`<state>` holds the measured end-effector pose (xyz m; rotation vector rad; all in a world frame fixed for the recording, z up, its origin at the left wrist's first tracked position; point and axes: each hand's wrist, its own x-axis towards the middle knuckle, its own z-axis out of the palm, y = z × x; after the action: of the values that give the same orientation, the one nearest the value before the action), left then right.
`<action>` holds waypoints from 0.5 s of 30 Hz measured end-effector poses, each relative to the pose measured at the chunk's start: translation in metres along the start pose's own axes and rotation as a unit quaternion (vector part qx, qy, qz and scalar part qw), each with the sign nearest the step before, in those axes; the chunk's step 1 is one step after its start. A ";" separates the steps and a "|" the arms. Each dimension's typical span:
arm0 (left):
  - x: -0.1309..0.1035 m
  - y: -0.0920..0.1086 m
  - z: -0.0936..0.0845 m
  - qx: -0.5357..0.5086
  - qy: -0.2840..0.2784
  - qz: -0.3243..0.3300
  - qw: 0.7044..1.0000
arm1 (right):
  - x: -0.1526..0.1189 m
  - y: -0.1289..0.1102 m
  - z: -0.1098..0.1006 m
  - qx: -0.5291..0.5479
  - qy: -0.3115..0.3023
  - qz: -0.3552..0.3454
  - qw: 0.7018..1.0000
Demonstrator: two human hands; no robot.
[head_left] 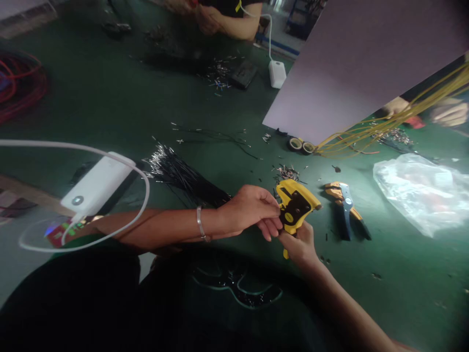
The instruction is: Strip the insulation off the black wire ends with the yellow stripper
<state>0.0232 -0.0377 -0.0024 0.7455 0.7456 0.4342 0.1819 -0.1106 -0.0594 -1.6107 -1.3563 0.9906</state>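
Note:
My right hand [302, 243] is wrapped around the handle of a yellow and black wire stripper [297, 208], its head pointing up and away from me. Against the left side of that tool, my left hand [252, 208] is closed, thumb and fingers pinched together; whatever they hold is hidden. A bundle of black wires [186, 171] with bright metal ends lies on the green table, its near end passing behind my left hand. Just beyond the wire stripper is a small pile of cut wire bits [287, 172]. Crimping pliers [346, 210] with orange and dark handles rest to the right.
A white power bank [98, 183] with a cable lies at left. Two tape rolls [301, 144], yellow wires [403, 120] and a large pale sheet [351, 63] are at upper right. A clear plastic bag [421, 190] lies right. Other people's hands work across the table.

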 end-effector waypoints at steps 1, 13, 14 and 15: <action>0.000 0.001 0.000 0.001 0.002 -0.005 1.000 | 0.000 -0.001 0.002 0.002 0.020 -0.012 1.000; -0.003 0.003 0.001 -0.002 0.001 -0.011 1.000 | 0.000 0.001 0.008 -0.001 0.052 -0.058 0.997; -0.003 0.002 0.000 -0.003 0.000 -0.009 1.000 | 0.000 0.002 0.008 -0.001 0.052 -0.059 0.997; -0.003 0.002 0.000 -0.003 -0.001 -0.009 1.000 | 0.001 0.002 0.008 0.000 0.051 -0.060 0.997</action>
<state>0.0210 -0.0375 0.0005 0.7324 0.7480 0.4191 0.1752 -0.1095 -0.0647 -1.5402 -1.3663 0.8263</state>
